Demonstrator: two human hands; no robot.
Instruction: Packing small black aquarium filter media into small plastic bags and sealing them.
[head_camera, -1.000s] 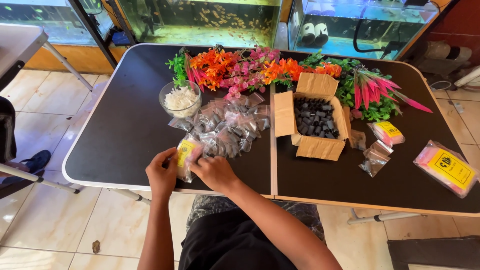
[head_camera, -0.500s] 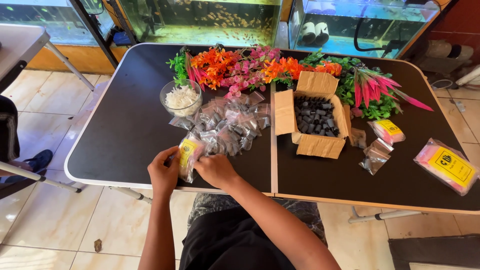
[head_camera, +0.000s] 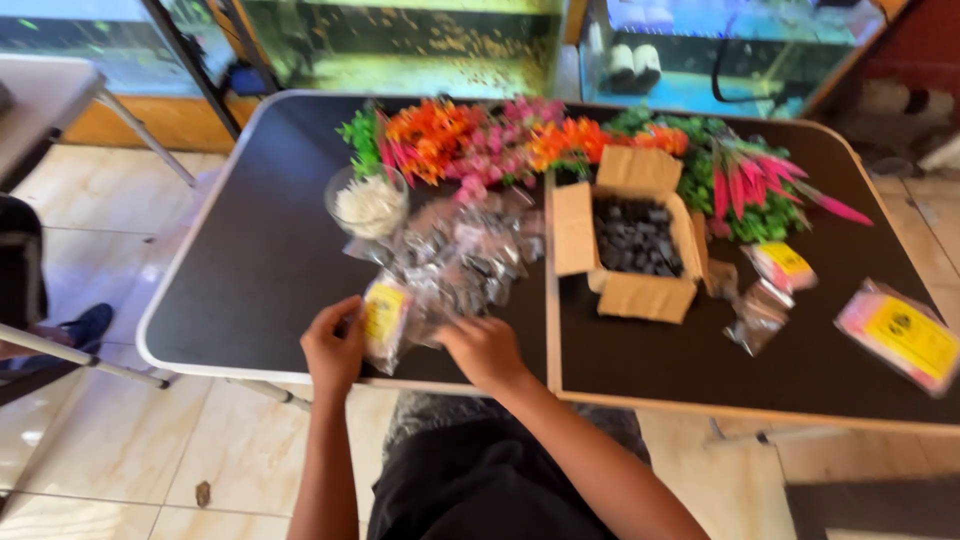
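**Hands shifting on the yellow packet at the near edge**

Both hands are sitting much where they were a second ago, though the view is now tipping and blurring, and the right hand (head_camera: 485, 352) is easing slightly off toward the pile. The left hand (head_camera: 335, 348) is pinching the packet (head_camera: 384, 320) along its left side, fingers curled and pressed together on the plastic. The right hand is lying just right of the packet, fingers bent; whether it is touching the packet or the pile of clear bags (head_camera: 465, 262) is too blurred to tell.

The packet is standing near the near edge of the surface (head_camera: 250, 270), its long axis running from that edge toward the far one, tilted slightly. It is lying between the two hands, closer to the left one, which is carrying it.

Farther back, a glass bowl (head_camera: 368, 200) of white grains is standing left of the pile, a cardboard box (head_camera: 628, 238) of dark stones right of it, and plastic plants (head_camera: 560, 145) are lining the far edge.
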